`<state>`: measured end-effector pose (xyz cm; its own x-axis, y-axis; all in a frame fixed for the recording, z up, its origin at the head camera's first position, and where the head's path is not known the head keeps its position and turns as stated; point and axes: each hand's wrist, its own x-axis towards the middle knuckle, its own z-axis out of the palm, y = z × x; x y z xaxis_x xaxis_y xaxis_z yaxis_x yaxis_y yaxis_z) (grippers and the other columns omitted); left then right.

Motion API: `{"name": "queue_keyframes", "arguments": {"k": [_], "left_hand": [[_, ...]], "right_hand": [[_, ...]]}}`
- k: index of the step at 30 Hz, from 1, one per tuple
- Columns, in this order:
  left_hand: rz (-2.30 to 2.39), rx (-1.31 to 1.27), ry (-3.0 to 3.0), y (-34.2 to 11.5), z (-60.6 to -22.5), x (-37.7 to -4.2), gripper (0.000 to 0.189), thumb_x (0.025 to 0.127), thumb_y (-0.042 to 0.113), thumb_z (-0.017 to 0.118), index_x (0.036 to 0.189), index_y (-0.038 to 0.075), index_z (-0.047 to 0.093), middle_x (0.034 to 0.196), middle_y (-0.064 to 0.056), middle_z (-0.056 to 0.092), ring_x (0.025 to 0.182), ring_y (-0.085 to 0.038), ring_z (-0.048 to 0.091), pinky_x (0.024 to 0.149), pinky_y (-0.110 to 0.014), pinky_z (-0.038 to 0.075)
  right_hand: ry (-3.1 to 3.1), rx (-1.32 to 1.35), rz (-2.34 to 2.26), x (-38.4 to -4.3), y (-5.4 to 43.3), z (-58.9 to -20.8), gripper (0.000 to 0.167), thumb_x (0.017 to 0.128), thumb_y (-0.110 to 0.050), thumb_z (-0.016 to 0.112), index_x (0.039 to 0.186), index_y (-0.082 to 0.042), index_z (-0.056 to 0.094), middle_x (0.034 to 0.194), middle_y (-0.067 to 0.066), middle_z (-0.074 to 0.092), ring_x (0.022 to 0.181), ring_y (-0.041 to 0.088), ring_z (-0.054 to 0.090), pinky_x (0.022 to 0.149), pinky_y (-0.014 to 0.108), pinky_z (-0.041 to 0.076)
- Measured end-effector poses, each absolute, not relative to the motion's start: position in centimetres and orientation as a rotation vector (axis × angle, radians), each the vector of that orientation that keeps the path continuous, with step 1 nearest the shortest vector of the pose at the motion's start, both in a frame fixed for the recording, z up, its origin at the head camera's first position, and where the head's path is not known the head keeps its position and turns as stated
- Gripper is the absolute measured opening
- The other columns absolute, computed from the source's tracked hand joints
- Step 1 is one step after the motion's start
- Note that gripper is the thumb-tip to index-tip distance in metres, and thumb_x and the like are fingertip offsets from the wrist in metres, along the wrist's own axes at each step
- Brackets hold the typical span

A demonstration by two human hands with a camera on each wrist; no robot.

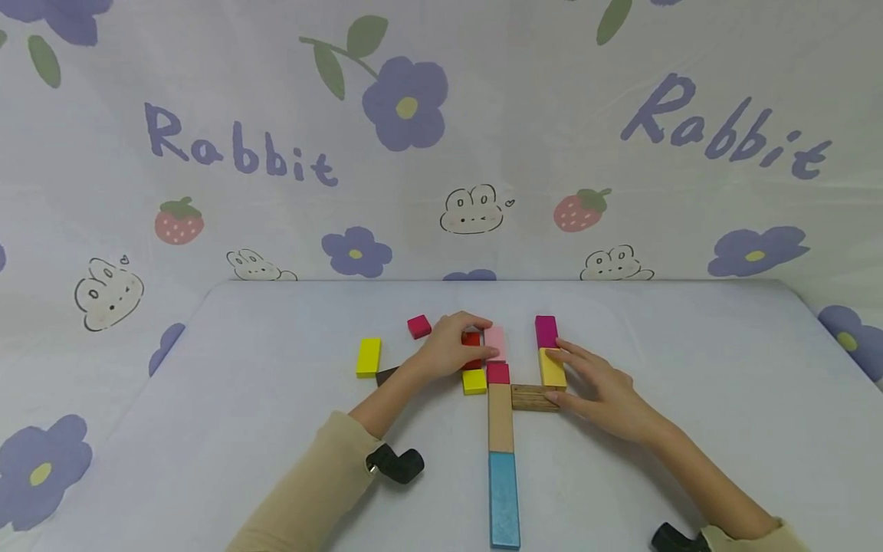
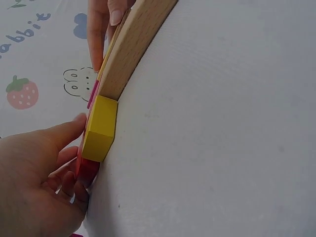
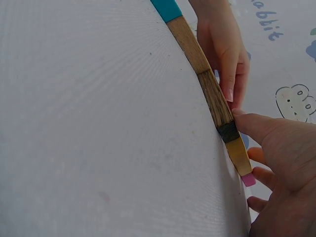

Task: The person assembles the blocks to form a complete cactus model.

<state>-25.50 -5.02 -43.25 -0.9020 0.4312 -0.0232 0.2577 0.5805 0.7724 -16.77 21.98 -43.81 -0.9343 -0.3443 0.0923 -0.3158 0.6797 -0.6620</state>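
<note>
My left hand (image 1: 447,346) pinches a pink block (image 1: 495,340) between thumb and index finger, one near each end. Partly behind those fingers lies a red block (image 1: 472,339), with a small yellow block (image 1: 474,382) below it. A small crimson block (image 1: 498,373), a tan block (image 1: 500,418) and a blue block (image 1: 504,500) form a column under the pink one. My right hand (image 1: 610,395) rests its extended fingers by a long yellow block (image 1: 554,373) and a magenta block (image 1: 546,331). Its thumb touches the end of a brown wood-grained block (image 1: 530,397), which branches off the tan block.
Left of the arrangement lie another yellow block (image 1: 369,357), a loose crimson block (image 1: 418,326) and a dark block (image 1: 385,375) partly covered by the left forearm. All sit on a white-covered table (image 1: 241,429), before a patterned cloth backdrop (image 1: 524,92).
</note>
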Motion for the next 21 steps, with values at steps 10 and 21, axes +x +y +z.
{"name": "queue_keyframes", "arguments": {"k": [10, 21], "left_hand": [[1.218, 0.591, 2.611, -5.10, -43.32, -25.17, 0.049, 0.098, 0.023, 0.077, 0.143, 0.007, 0.064, 0.147, -0.014, 0.060, 0.137, -0.031, 0.050, 0.116, -0.049, 0.047], [1.219, 0.626, 2.620, -5.22, -43.38, -25.10, 0.050, 0.098, 0.024, 0.077, 0.143, 0.008, 0.065, 0.146, -0.013, 0.062, 0.135, -0.031, 0.049, 0.112, -0.048, 0.048]], "right_hand": [[2.846, -0.565, -1.108, -16.87, 22.04, -43.97, 0.065, 0.097, -0.033, 0.075, 0.153, -0.009, 0.054, 0.166, 0.022, 0.038, 0.151, 0.054, 0.030, 0.105, 0.090, 0.018], [2.846, -0.564, -1.106, -16.74, 21.86, -43.67, 0.064, 0.096, -0.032, 0.075, 0.152, -0.009, 0.054, 0.166, 0.022, 0.038, 0.151, 0.053, 0.031, 0.106, 0.090, 0.018]]}}
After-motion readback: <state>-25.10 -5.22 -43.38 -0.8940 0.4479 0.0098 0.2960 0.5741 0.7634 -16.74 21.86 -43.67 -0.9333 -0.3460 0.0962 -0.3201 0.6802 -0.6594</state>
